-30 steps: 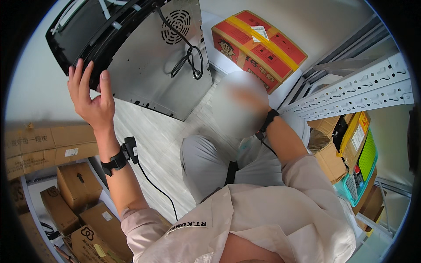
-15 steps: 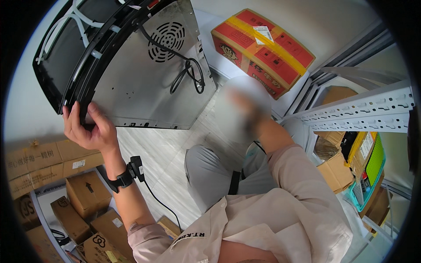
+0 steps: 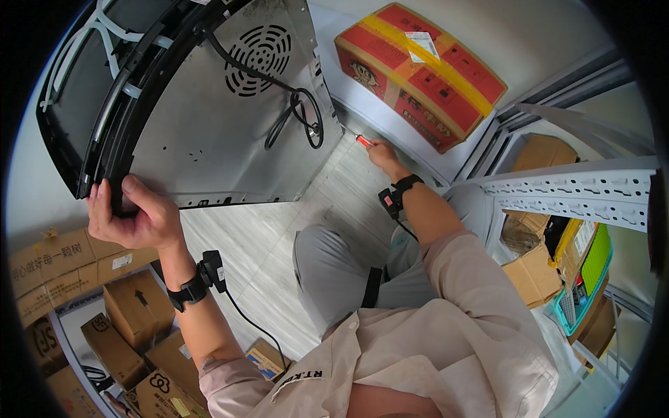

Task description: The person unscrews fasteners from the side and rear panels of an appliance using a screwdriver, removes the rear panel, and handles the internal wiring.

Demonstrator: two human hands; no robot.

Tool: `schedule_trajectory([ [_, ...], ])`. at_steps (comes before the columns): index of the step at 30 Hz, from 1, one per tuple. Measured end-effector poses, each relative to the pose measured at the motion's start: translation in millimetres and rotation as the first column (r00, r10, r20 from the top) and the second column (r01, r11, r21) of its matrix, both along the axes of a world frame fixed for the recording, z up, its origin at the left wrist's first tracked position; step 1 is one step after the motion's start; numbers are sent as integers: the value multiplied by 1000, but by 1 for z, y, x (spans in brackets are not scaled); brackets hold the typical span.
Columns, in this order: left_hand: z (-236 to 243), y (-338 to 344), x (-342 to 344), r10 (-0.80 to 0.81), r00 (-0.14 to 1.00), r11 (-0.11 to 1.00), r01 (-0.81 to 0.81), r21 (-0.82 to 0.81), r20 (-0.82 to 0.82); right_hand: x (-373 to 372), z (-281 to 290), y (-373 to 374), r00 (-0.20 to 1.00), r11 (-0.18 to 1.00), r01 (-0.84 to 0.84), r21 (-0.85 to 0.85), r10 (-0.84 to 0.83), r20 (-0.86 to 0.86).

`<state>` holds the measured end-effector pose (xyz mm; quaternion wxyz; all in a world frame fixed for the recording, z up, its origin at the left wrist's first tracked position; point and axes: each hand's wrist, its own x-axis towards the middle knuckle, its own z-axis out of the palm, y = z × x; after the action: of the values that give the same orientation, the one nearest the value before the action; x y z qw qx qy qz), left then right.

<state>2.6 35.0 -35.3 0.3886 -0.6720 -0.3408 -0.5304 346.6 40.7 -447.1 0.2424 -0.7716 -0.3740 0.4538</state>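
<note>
A large metal appliance (image 3: 230, 153) with a round vent grille and a black curved front panel (image 3: 125, 97) stands tilted at the upper left. It looks like a range hood. My left hand (image 3: 136, 216) grips the panel's lower corner, thumb on one side and fingers on the other. From the metal side hangs a bundled black power cord (image 3: 306, 125). In my right hand (image 3: 383, 155) is a screwdriver (image 3: 363, 141) with a red handle; its thin shaft points at the appliance's right edge. I cannot tell whether the tip touches the metal.
A red and brown taped carton (image 3: 421, 76) lies at the back on a white surface (image 3: 348, 97). To the right stand a perforated white shelf rail (image 3: 571, 187) and a teal basket (image 3: 573, 313). Several brown boxes (image 3: 139, 306) fill the lower left, beside the wood-look floor (image 3: 244, 258).
My right hand, blurred before, is now sharp, with the screwdriver showing at the appliance's right edge. The appliance and my left hand have shifted slightly left in the picture.
</note>
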Motion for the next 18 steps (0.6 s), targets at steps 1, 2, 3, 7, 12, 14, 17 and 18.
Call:
schedule_trajectory([
  [1, 0, 1, 0, -12, 1000, 1000, 12, 6, 1, 4, -3, -1, 1000, 1000, 2, 6, -2, -6],
  [2, 0, 3, -1, -24, 1000, 1000, 24, 12, 1, 7, -5, -1, 1000, 1000, 4, 11, -3, -12],
  [3, -1, 4, -1, -36, 999, 999, 36, 18, 1, 8, -8, -3, 1000, 1000, 3, 25, -3, -17],
  [7, -1, 3, 3, -103, 993, 995, 104, -11, 54, 6, -13, -2, 999, 998, 18, 66, -16, -36],
  [12, -5, 1, 5, -72, 995, 997, 74, -24, 74, 3, -11, 0, 998, 999, -4, 39, 6, -65],
  [14, -3, 3, 4, -54, 997, 998, 55, -6, 53, 3, -12, 2, 997, 997, 43, 64, -39, -66],
  [17, -2, 4, 1, -35, 999, 999, 35, 19, 22, 2, -13, 2, 996, 997, 51, 54, -46, -80],
  [18, -2, 4, 1, -37, 999, 999, 36, 19, 22, 3, -13, 3, 995, 998, 51, 43, -47, -87],
])
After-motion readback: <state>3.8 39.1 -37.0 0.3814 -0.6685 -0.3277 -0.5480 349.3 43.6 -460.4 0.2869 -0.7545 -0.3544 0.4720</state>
